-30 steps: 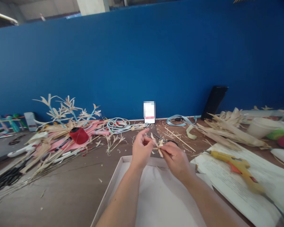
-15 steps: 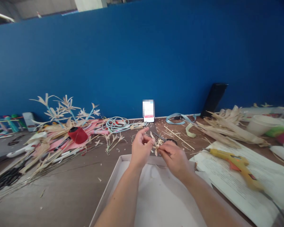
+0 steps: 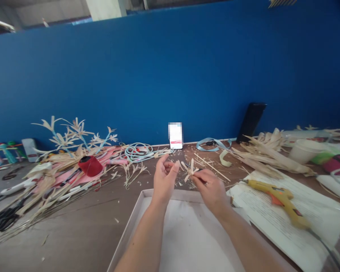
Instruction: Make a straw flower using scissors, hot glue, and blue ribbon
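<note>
One small pale straw flower (image 3: 190,172), petals already spread, is pinched in the right hand (image 3: 212,190) fingers; left hand (image 3: 164,181) fingers hang open at its 9 o'clock.

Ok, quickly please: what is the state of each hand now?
Left hand: fingers curled beside the straw flower; grip cannot be told.
Right hand: closed, pinching the straw flower.

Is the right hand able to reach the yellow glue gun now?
Probably yes: the right hand, though pinching a straw flower, has the glue gun lying uncovered on the paper beside it.
</note>
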### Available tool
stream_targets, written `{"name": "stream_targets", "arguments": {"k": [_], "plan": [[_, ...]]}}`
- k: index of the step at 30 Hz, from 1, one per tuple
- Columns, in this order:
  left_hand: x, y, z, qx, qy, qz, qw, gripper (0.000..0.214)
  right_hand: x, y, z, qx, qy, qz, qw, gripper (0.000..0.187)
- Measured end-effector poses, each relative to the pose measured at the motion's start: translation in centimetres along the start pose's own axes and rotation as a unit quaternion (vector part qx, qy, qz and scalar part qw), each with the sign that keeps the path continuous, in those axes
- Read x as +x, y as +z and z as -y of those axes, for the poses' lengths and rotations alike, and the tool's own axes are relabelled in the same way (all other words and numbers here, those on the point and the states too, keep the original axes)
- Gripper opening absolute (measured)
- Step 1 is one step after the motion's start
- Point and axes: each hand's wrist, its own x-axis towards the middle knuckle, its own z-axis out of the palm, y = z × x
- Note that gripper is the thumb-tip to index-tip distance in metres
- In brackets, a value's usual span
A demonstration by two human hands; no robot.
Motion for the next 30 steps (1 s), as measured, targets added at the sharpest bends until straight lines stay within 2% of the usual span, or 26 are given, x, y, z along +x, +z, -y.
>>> {"name": "stream_targets", "arguments": {"k": [4,8,16,25,30], "plan": [[-0.3,0.3,0.1,-0.006,-0.095,0.072,0.993,0.062,0.1,-0.1,-0.4,-0.003,-0.001,-0.038,0.999,0.018],[-0.8,0.7,0.0,-0.042,-0.161,0.115,0.979,0.063,0.1,-0.1,-0.4,0.008,-0.011,-0.034,0.999,0.019],[-1.0,0.6,0.2,-0.086,-0.166,0.16,0.969,0.06,-0.1,-0.1,-0.4,0.019,0.0,-0.039,0.999,0.022],[-0.9,0.5,0.3,-0.086,-0.154,0.158,0.972,0.057,0.0,-0.1,-0.4,0.028,-0.005,-0.054,0.998,0.019],[-1.2,0.6,-0.2,-0.078,-0.188,0.15,0.968,0.057,0.0,-0.2,-0.3,0.012,-0.011,-0.046,0.999,0.019]]}}
